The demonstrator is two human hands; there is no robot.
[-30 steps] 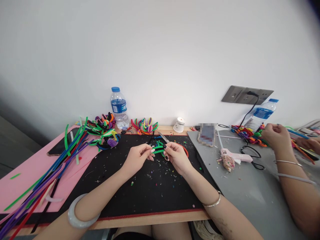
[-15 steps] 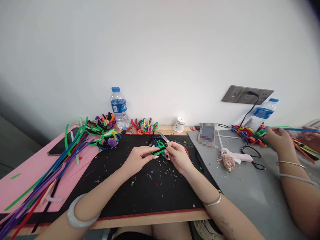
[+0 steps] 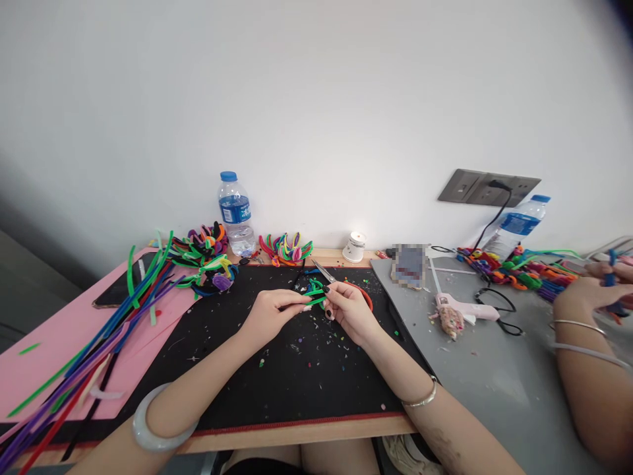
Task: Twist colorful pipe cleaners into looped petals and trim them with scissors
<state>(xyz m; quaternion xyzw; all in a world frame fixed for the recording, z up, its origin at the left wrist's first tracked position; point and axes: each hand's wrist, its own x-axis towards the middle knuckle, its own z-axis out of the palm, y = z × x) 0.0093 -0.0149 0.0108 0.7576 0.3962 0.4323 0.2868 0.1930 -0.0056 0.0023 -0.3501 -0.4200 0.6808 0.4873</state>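
Over the black mat (image 3: 277, 389), my left hand (image 3: 274, 315) pinches one end of a short green pipe cleaner (image 3: 317, 301). The fingertips of my right hand (image 3: 352, 315) are closed on its other end, so it stretches between the two hands. Just behind my fingers lie green and blue pipe cleaner pieces (image 3: 313, 285), partly hidden. Scissors (image 3: 322, 270) with orange-red handles rest on the mat beyond my right hand, blades pointing to the back left.
Long pipe cleaners (image 3: 93, 353) lie across a pink sheet (image 3: 30, 369) at left, near colourful bundles (image 3: 202, 244) and a water bottle (image 3: 236, 214). A paper cup (image 3: 355, 247) stands at the back. At right are a glue gun (image 3: 467, 308) and a co-worker's hands (image 3: 581, 300).
My fingers have shifted slightly around the green pipe cleaner, which now shows straighter between my hands. The co-worker's hands have moved right, and the blue strands they hold have turned upright.
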